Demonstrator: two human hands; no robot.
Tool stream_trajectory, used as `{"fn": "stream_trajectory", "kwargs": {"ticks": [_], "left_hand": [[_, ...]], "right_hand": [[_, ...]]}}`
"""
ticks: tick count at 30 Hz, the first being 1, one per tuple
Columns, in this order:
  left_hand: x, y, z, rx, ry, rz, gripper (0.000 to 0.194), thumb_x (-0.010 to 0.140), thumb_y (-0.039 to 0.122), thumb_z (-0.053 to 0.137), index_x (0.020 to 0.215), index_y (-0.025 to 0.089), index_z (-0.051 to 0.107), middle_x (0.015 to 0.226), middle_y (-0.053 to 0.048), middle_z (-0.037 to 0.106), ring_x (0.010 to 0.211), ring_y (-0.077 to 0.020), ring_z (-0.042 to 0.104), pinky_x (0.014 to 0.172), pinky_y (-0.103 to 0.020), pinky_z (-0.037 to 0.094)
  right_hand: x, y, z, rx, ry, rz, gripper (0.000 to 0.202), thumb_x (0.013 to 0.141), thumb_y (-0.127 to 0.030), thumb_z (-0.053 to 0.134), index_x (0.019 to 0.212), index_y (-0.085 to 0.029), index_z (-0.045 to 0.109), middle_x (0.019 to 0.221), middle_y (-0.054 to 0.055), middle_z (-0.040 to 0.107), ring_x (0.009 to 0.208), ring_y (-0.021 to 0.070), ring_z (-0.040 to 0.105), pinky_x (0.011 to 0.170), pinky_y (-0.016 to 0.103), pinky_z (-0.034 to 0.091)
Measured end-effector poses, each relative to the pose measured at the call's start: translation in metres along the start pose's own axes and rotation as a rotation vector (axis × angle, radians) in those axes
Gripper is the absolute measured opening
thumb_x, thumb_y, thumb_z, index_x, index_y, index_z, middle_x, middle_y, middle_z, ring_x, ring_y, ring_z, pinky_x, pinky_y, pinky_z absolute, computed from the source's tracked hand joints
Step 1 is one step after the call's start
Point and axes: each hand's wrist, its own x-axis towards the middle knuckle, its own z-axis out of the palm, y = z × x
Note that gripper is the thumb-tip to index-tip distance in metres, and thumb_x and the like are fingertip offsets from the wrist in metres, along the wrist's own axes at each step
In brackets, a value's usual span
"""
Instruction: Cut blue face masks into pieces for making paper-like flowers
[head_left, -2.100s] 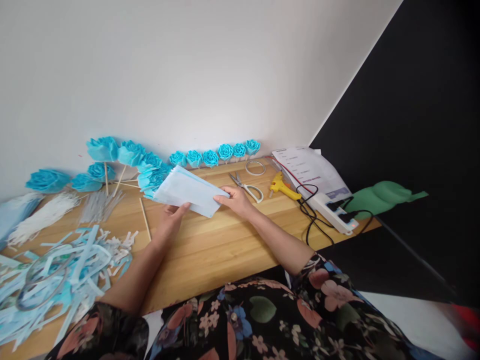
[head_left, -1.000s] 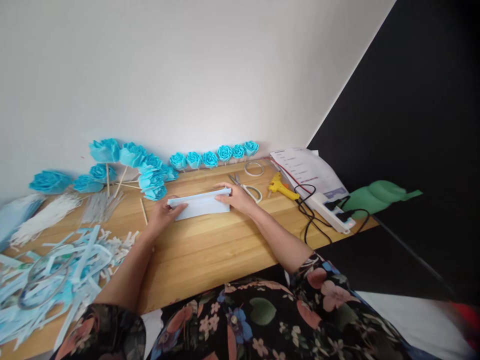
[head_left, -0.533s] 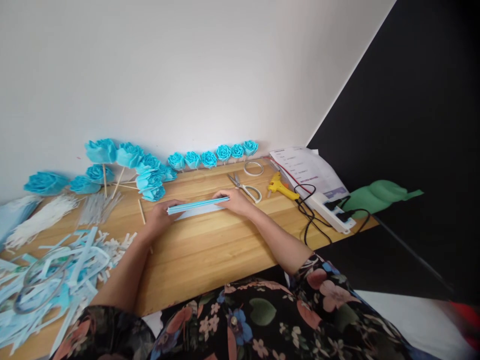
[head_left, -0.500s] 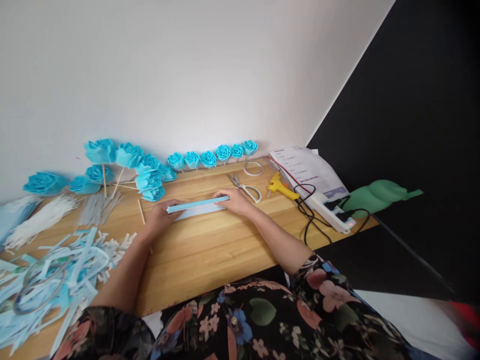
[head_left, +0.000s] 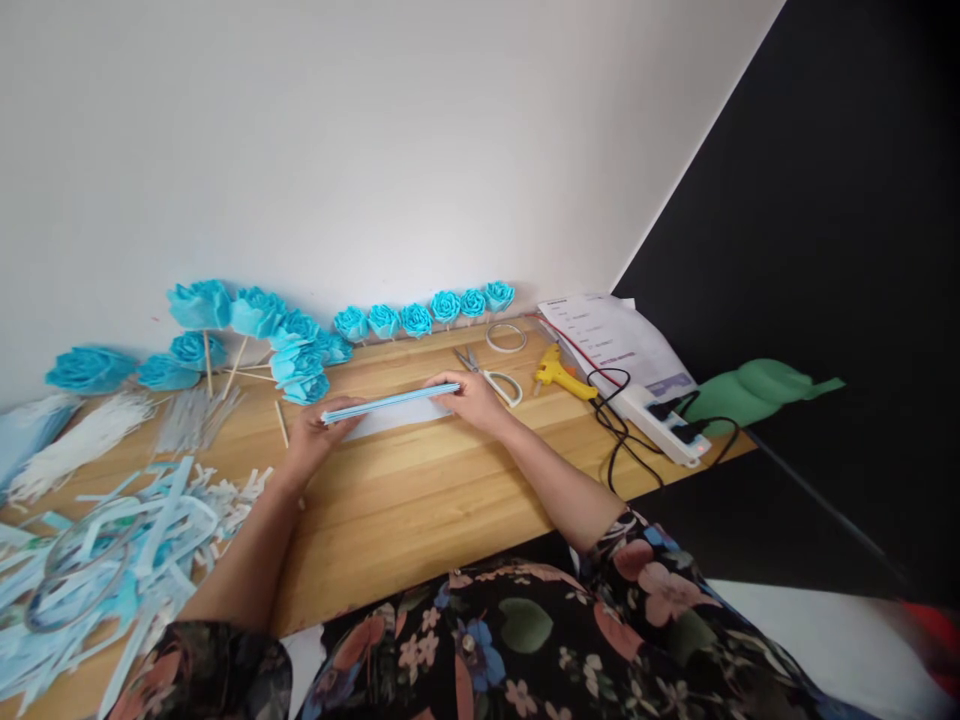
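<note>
A thin stack of light-blue paper sheets (head_left: 397, 400) is held edge-up over the table, its layered long edge facing me. My left hand (head_left: 315, 437) grips its left end, and my right hand (head_left: 471, 402) grips the right end, with fingers behind and partly hidden. Below the stack a pale sheet (head_left: 397, 417) shows; whether it belongs to the stack I cannot tell. Scissors with white handles (head_left: 499, 384) lie just beyond my right hand. Near my left hand a thin wooden stick (head_left: 281, 424) rests on the table.
Blue paper flowers (head_left: 300, 365) line the wall, some on sticks. Paper scraps (head_left: 142, 560) cover the left side of the table (head_left: 390, 520). A yellow glue gun (head_left: 562, 375), a tape roll (head_left: 506, 337), printed papers (head_left: 615, 340) and a power strip (head_left: 660, 425) with black cords lie right.
The stack's left end has shifted slightly left and its edge is tilted up a little more. Both hands still hold it at its ends.
</note>
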Motion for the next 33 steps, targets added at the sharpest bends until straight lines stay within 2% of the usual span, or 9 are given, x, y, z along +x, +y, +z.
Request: {"fn": "stream_trajectory", "kwargs": {"ticks": [5, 8, 13, 20, 23, 26, 28, 30, 33], "left_hand": [[0.004, -0.003, -0.001, 0.030, -0.107, -0.050, 0.049, 0.069, 0.064, 0.074, 0.086, 0.018, 0.077, 0.098, -0.013, 0.077, 0.099, -0.0309, 0.068, 0.093, -0.042, 0.053], [0.004, -0.003, 0.001, 0.052, -0.091, -0.084, 0.054, 0.070, 0.068, 0.070, 0.088, 0.017, 0.077, 0.099, -0.013, 0.077, 0.098, -0.0312, 0.069, 0.090, -0.041, 0.054], [0.003, -0.004, 0.002, 0.042, -0.056, -0.098, 0.051, 0.071, 0.064, 0.071, 0.089, 0.017, 0.076, 0.100, -0.012, 0.076, 0.094, -0.0288, 0.068, 0.085, -0.036, 0.054], [-0.004, 0.007, 0.003, -0.088, 0.094, -0.152, 0.047, 0.071, 0.060, 0.074, 0.083, 0.015, 0.072, 0.074, -0.005, 0.068, 0.064, -0.0159, 0.056, 0.057, -0.025, 0.047], [-0.005, 0.012, 0.003, -0.145, 0.069, -0.206, 0.049, 0.068, 0.060, 0.077, 0.084, 0.014, 0.072, 0.071, -0.003, 0.065, 0.059, -0.0142, 0.052, 0.052, -0.024, 0.043], [-0.003, 0.011, 0.003, -0.109, 0.004, -0.216, 0.046, 0.070, 0.059, 0.076, 0.081, 0.014, 0.071, 0.068, -0.003, 0.062, 0.057, -0.0133, 0.050, 0.050, -0.023, 0.039], [-0.002, 0.010, 0.003, -0.082, 0.003, -0.203, 0.047, 0.072, 0.059, 0.074, 0.081, 0.014, 0.072, 0.067, -0.002, 0.061, 0.056, -0.0128, 0.048, 0.048, -0.023, 0.036], [-0.002, 0.011, 0.003, -0.064, 0.026, -0.175, 0.047, 0.073, 0.060, 0.073, 0.083, 0.014, 0.073, 0.069, -0.003, 0.063, 0.057, -0.0133, 0.049, 0.049, -0.023, 0.037], [-0.004, 0.018, 0.006, -0.031, 0.032, -0.126, 0.047, 0.072, 0.060, 0.073, 0.079, 0.014, 0.073, 0.072, -0.005, 0.066, 0.061, -0.0148, 0.052, 0.053, -0.023, 0.040]], "right_hand": [[0.002, 0.012, 0.003, -0.091, -0.113, 0.030, 0.029, 0.081, -0.034, 0.068, 0.101, -0.016, 0.078, 0.081, 0.002, 0.071, 0.062, 0.0105, 0.053, 0.058, 0.021, 0.037], [0.002, 0.016, 0.004, -0.092, -0.086, 0.031, 0.029, 0.083, -0.034, 0.066, 0.101, -0.015, 0.078, 0.082, 0.003, 0.072, 0.063, 0.0110, 0.054, 0.058, 0.021, 0.038], [0.001, 0.012, 0.005, -0.097, -0.035, 0.015, 0.030, 0.083, -0.036, 0.066, 0.099, -0.014, 0.078, 0.080, 0.003, 0.071, 0.066, 0.0119, 0.056, 0.061, 0.021, 0.040], [-0.001, 0.006, 0.005, -0.028, 0.027, 0.022, 0.039, 0.082, -0.045, 0.067, 0.102, -0.014, 0.077, 0.076, 0.002, 0.068, 0.060, 0.0114, 0.052, 0.054, 0.021, 0.038], [-0.001, 0.008, 0.005, -0.035, -0.026, 0.035, 0.038, 0.083, -0.045, 0.066, 0.100, -0.013, 0.076, 0.076, 0.002, 0.069, 0.063, 0.0122, 0.055, 0.056, 0.021, 0.039], [0.000, 0.011, 0.004, -0.160, -0.090, 0.035, 0.031, 0.085, -0.042, 0.066, 0.094, -0.014, 0.077, 0.078, 0.001, 0.071, 0.069, 0.0133, 0.060, 0.062, 0.022, 0.041], [0.001, 0.010, 0.003, -0.269, -0.083, -0.010, 0.029, 0.084, -0.042, 0.068, 0.092, -0.016, 0.077, 0.083, 0.002, 0.074, 0.075, 0.0152, 0.063, 0.070, 0.024, 0.043], [0.002, 0.008, 0.003, -0.350, -0.049, -0.113, 0.028, 0.084, -0.043, 0.071, 0.096, -0.018, 0.077, 0.093, 0.004, 0.077, 0.086, 0.0178, 0.066, 0.086, 0.030, 0.045], [0.000, 0.000, 0.005, -0.430, -0.046, -0.282, 0.030, 0.085, -0.040, 0.072, 0.109, -0.022, 0.074, 0.106, 0.005, 0.077, 0.099, 0.0198, 0.068, 0.106, 0.040, 0.037]]}}
